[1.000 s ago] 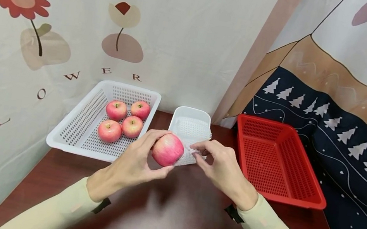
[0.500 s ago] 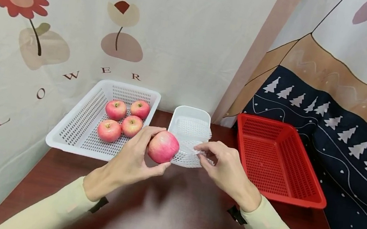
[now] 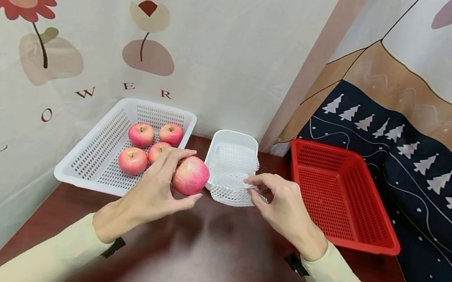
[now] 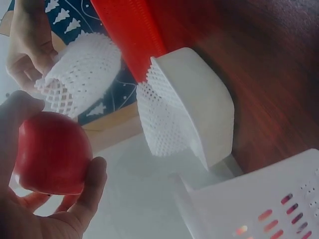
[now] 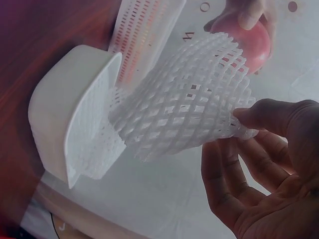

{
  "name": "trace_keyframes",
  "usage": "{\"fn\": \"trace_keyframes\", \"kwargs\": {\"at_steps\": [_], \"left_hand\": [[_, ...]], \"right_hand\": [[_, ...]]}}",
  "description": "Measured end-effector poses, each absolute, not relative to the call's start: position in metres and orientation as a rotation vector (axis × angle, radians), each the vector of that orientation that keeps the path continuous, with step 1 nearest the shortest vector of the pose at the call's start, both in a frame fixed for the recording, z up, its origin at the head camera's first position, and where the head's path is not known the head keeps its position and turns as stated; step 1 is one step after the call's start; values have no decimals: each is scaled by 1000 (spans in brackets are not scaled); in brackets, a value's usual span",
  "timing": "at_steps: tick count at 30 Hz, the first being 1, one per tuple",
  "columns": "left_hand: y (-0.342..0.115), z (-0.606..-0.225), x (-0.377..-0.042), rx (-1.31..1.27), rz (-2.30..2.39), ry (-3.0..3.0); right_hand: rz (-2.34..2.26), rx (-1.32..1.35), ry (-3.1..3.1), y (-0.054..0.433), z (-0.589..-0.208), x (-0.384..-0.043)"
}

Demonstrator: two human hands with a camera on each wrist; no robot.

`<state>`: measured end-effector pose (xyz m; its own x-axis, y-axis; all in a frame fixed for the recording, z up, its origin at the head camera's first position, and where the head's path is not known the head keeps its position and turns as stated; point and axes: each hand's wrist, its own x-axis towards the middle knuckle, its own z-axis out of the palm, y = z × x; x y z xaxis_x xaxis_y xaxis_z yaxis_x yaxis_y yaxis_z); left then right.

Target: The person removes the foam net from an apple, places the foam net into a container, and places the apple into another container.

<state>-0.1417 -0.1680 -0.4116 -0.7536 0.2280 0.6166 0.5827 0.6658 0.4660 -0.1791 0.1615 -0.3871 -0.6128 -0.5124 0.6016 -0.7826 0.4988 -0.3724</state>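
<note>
My left hand (image 3: 152,183) grips a red apple (image 3: 191,176), thumb below and fingers over its far side. In the left wrist view the bare apple (image 4: 54,153) sits between thumb and fingers. Thumb and fingertips of my right hand (image 3: 282,206) pinch one end of a white foam fruit net (image 3: 231,190). The right wrist view has this mesh sleeve (image 5: 184,99) hanging out to the left, its far end spread. A small white tub (image 3: 233,137) stands behind, with more foam netting (image 3: 232,156) inside. Apple and held net are apart.
Several apples (image 3: 133,161) lie in a white perforated basket (image 3: 87,174) on the left. A red perforated basket (image 3: 344,196) stands on the right. All rest on a dark reddish table (image 3: 208,264), with a printed curtain (image 3: 229,55) behind.
The left hand has moved left with the apple, away from the net, now overlapping the white basket. The right hand has shifted slightly right, and more of the held net shows.
</note>
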Motion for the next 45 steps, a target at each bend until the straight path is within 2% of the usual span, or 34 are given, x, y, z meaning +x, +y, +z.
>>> {"fn": "trace_keyframes", "kwargs": {"at_steps": [17,30,45], "left_hand": [[-184,-408,-142,-629,-830,-2374],[-187,-408,-138,-651,-827,-2340],[-183,-414,-139,-687,-820,-2365]], "right_hand": [[794,1048,-2364,169,-366,-199],[676,988,-2447,153,-339,-251],[620,803,-2584,125,-352,-313]]}}
